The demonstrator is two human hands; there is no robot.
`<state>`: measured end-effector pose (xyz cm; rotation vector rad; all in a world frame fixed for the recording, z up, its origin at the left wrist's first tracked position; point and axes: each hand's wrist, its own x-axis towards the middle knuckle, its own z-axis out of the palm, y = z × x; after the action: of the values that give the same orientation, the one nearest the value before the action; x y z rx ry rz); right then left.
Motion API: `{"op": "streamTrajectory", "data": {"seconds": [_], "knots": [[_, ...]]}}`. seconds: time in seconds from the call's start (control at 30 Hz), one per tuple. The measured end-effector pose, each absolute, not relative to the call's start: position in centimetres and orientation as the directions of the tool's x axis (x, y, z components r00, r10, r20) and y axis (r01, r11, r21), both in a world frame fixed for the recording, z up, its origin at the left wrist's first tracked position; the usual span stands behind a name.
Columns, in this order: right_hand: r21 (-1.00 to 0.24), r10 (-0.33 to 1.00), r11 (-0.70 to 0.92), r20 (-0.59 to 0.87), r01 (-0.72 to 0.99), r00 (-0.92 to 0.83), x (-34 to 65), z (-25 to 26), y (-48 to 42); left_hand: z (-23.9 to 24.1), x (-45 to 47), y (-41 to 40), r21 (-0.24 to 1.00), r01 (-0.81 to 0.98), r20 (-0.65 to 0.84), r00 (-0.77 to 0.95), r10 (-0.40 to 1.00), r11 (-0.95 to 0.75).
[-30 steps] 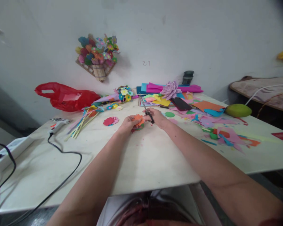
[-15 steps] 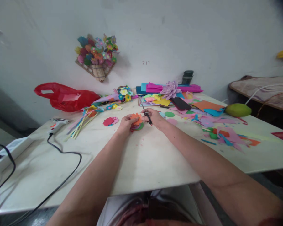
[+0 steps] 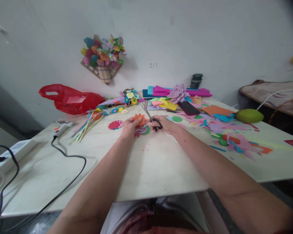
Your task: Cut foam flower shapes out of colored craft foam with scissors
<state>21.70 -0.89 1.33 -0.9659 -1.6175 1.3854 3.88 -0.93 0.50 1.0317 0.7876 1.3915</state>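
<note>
Pinched in my left hand (image 3: 129, 126) is an orange flower cutout (image 3: 140, 120) with a scalloped edge. My right hand (image 3: 164, 123) grips a pair of scissors (image 3: 150, 115) by the black handles. Its metal blades are parted and point up and away, just right of the cutout and apart from it. Under the orange flower lie purple and green cutouts (image 3: 145, 131) on the table. Left of my left hand sits a small group of red, blue and pink flower cutouts (image 3: 115, 124).
A glue gun (image 3: 61, 128) with a black cord lies on the left, near a white power strip (image 3: 11, 159). Behind are a red plastic bag (image 3: 72, 99), paper strips (image 3: 86, 126) and a purple flower (image 3: 178, 93). Coloured scraps (image 3: 238, 143), a phone (image 3: 188, 108) and a green fruit (image 3: 249, 115) stand right.
The scissors' blades have opened and the tool has shifted slightly right with my right hand, away from the orange flower. My left hand still holds the cutout. The view has shifted a little.
</note>
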Motion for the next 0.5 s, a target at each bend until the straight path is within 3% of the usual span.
{"op": "streamTrajectory", "data": {"seconds": [0.5], "knots": [[-0.961,0.866,0.210,0.097,0.180,-0.491,22.34,1.11,-0.50,0.39,3.60,-0.49,0.921,-0.378,0.142,0.095,0.985,-0.096]]}}
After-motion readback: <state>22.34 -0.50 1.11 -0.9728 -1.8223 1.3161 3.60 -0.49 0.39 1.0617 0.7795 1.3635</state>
